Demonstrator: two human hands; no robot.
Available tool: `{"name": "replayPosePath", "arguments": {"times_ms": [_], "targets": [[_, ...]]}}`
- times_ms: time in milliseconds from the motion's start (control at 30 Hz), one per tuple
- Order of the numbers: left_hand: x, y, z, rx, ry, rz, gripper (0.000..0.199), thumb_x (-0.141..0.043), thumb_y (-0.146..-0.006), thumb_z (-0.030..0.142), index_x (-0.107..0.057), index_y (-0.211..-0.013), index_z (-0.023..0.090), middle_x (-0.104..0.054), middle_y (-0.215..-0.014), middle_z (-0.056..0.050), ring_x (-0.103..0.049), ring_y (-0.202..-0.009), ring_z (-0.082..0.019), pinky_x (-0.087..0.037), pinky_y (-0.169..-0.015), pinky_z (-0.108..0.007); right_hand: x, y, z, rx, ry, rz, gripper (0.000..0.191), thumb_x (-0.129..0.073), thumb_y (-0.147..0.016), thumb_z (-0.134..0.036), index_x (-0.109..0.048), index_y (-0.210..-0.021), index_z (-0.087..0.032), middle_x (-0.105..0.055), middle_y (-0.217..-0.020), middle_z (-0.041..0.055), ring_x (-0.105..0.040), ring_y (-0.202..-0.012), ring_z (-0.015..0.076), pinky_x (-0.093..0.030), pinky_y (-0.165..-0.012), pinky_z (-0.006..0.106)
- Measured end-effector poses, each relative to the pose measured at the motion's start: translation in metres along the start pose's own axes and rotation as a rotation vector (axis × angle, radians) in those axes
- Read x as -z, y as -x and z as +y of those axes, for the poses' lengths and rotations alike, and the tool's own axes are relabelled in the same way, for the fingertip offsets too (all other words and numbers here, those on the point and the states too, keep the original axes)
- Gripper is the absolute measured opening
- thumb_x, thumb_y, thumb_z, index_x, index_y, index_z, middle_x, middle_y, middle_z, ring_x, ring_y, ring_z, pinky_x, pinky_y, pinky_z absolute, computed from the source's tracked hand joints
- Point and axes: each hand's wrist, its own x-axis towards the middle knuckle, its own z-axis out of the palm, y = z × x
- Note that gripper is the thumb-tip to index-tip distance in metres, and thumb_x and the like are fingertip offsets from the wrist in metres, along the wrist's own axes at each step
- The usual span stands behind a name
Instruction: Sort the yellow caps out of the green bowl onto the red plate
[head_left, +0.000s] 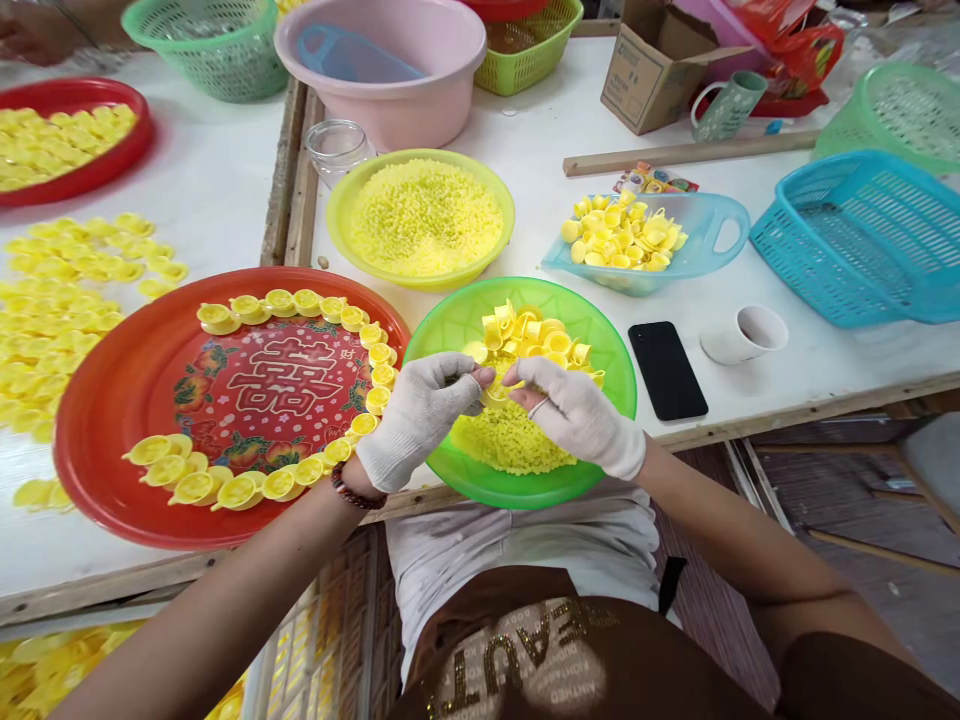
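My left hand [424, 408], in a white glove with bare fingertips, pinches one side of a small yellow plastic cup [495, 396]. My right hand [581, 412], gloved alike, has its fingertips closed at the cup's other side. Both hands are over a green plate [616, 360]. In the plate lie loose yellow plastic caps [517, 330] and a heap of small yellow beads [514, 445]. Left of it, a red tray [150, 365] with a printed centre carries a curved row of yellow cup-shaped pieces [279, 485]. My fingers partly hide the held cup.
Behind the green plate stands a yellow bowl [337, 235] of beads. A blue scoop [720, 225] holds more yellow caps. To the right are a phone [667, 370], a paper cup [744, 335] and a blue basket [840, 290]. A pink basin [382, 105] is farther back.
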Motion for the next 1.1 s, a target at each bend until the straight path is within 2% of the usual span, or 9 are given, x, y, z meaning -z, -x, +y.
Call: {"name": "replayPosePath", "arguments": {"times_ms": [67, 167, 333, 500, 600, 700, 833, 967, 1100], "targets": [[-0.002, 0.001, 0.0, -0.012, -0.024, 0.003, 0.031, -0.074, -0.081, 0.044, -0.067, -0.071, 0.014, -0.064, -0.064, -0.003, -0.059, -0.06, -0.012, -0.054, -0.061, -0.024, -0.001, 0.0, 0.003, 0.061, 0.17, -0.093, 0.011, -0.047, -0.101, -0.023, -0.056, -0.107, -0.021, -0.069, -0.103, 0.0066, -0.063, -0.085, 0.0176, -0.048, -0.077, 0.032], [-0.002, 0.0, 0.0, 0.007, -0.019, 0.007, 0.032, -0.075, -0.08, 0.044, -0.067, -0.071, 0.014, -0.064, -0.064, -0.003, -0.061, -0.06, -0.013, -0.058, -0.063, -0.027, 0.001, 0.003, 0.006, 0.012, 0.31, -0.154, 0.009, -0.042, -0.099, -0.02, -0.051, -0.101, -0.02, -0.065, -0.092, 0.0049, -0.059, -0.075, 0.0165, -0.044, -0.071, 0.03], [-0.001, -0.002, -0.004, 0.043, 0.011, 0.043, 0.035, -0.08, -0.075, 0.045, -0.07, -0.085, 0.013, -0.067, -0.071, -0.003, -0.063, -0.059, -0.014, -0.062, -0.064, -0.031, 0.009, 0.007, 0.005, -0.049, 0.34, -0.104, 0.009, -0.042, -0.1, -0.023, -0.05, -0.101, -0.02, -0.066, -0.091, 0.0058, -0.06, -0.075, 0.0177, -0.045, -0.071, 0.03], [-0.003, 0.003, -0.003, -0.004, -0.073, 0.018, 0.031, -0.077, -0.077, 0.044, -0.069, -0.078, 0.014, -0.07, -0.079, -0.005, -0.064, -0.058, -0.014, -0.057, -0.059, -0.028, 0.004, 0.006, 0.003, 0.02, 0.354, -0.125, 0.015, -0.041, -0.101, -0.023, -0.052, -0.111, -0.02, -0.071, -0.107, 0.0101, -0.068, -0.088, 0.022, -0.049, -0.076, 0.033], [0.014, 0.007, 0.005, -0.073, -0.198, 0.121, 0.026, -0.07, -0.082, 0.04, -0.07, -0.082, 0.015, -0.072, -0.081, -0.006, -0.066, -0.062, -0.016, -0.053, -0.059, -0.028, 0.003, 0.008, 0.003, 0.008, 0.355, -0.101, 0.014, -0.043, -0.101, -0.022, -0.052, -0.112, -0.02, -0.072, -0.101, 0.0091, -0.069, -0.083, 0.0218, -0.049, -0.075, 0.033], [0.061, 0.01, 0.012, -0.148, -0.4, 0.375, 0.024, -0.065, -0.086, 0.038, -0.072, -0.089, 0.015, -0.073, -0.08, -0.005, -0.067, -0.069, -0.017, -0.052, -0.065, -0.029, 0.004, 0.011, 0.008, -0.009, 0.356, -0.103, 0.012, -0.043, -0.1, -0.02, -0.053, -0.107, -0.02, -0.071, -0.093, 0.0071, -0.068, -0.077, 0.0204, -0.049, -0.072, 0.033], [0.16, 0.015, 0.01, -0.104, -0.833, 0.739, 0.025, -0.059, -0.088, 0.037, -0.069, -0.081, 0.015, -0.062, -0.067, -0.001, -0.06, -0.072, -0.016, -0.043, -0.068, -0.03, -0.001, 0.014, 0.013, 0.034, 0.399, -0.251, 0.014, -0.043, -0.101, -0.02, -0.056, -0.104, -0.02, -0.071, -0.091, 0.0055, -0.069, -0.079, 0.0203, -0.048, -0.07, 0.032], [0.243, 0.012, -0.009, 0.068, -1.055, 0.828, 0.029, -0.049, -0.087, 0.035, -0.061, -0.071, 0.015, -0.039, -0.053, 0.004, -0.057, -0.075, -0.015, -0.033, -0.07, -0.032, -0.006, 0.013, 0.014, 0.081, 0.509, -0.354, 0.02, -0.042, -0.102, -0.018, -0.061, -0.103, -0.019, -0.073, -0.094, 0.0064, -0.068, -0.08, 0.0201, -0.047, -0.071, 0.032], [0.284, -0.004, -0.037, 0.149, -1.036, 0.839, 0.03, -0.047, -0.08, 0.034, -0.049, -0.057, 0.015, -0.029, -0.044, 0.003, -0.063, -0.084, -0.017, -0.029, -0.07, -0.033, -0.006, 0.009, 0.009, 0.13, 0.602, -0.465, 0.021, -0.045, -0.101, -0.017, -0.065, -0.105, -0.018, -0.072, -0.101, 0.0077, -0.067, -0.087, 0.0208, -0.049, -0.078, 0.034]]}}
